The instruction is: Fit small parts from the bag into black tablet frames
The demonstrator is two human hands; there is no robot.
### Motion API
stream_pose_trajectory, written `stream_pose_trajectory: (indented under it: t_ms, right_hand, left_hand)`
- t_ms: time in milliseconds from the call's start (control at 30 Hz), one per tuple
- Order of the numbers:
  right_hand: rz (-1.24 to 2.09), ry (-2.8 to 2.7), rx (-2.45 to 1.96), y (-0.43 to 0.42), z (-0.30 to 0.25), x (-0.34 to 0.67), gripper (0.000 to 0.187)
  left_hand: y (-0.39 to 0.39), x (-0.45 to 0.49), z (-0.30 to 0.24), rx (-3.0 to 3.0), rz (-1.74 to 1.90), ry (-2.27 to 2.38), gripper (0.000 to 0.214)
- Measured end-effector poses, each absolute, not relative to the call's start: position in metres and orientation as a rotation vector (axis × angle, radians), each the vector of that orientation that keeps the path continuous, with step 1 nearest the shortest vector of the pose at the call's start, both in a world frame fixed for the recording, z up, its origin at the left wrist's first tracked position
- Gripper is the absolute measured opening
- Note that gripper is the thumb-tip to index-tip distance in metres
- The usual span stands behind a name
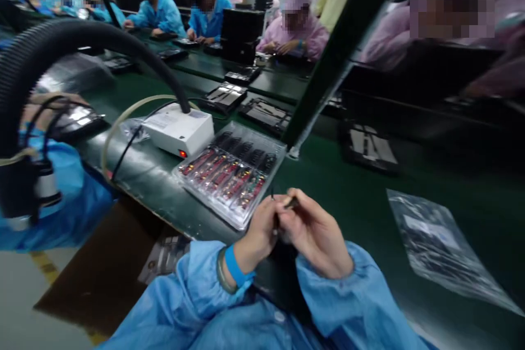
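On a green workbench (348,175), the left hand (256,235) and right hand (314,235) pinch a small dark part (292,203) between their fingertips.

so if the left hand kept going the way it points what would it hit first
Probably the right hand, since the left hand angles forward and inward and its fingers already meet it around a small dark part, though depth is hard to judge here.
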State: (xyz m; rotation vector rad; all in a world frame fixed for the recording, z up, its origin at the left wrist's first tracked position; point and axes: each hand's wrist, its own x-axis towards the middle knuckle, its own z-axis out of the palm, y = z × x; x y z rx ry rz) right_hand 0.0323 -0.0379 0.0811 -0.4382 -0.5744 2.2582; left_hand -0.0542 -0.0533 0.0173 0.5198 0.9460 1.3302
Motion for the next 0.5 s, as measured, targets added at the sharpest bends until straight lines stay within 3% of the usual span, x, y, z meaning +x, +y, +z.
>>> stream_pose_trajectory:
  t_ms: [167, 500]
  right_hand:
    - [2.083, -0.253, -0.411, -0.045, 0.048, 0.098, 0.012]
    - [2.054, 0.012, -0.296, -0.050, 0.027, 0.118, 0.017]
  left_hand:
    - [-0.054, -0.041, 0.025, 0.540, 1.307, 0.838, 0.029]
    - [-0.050, -0.026, 0.019, 0.534, 1.227, 0.952, 0.030]
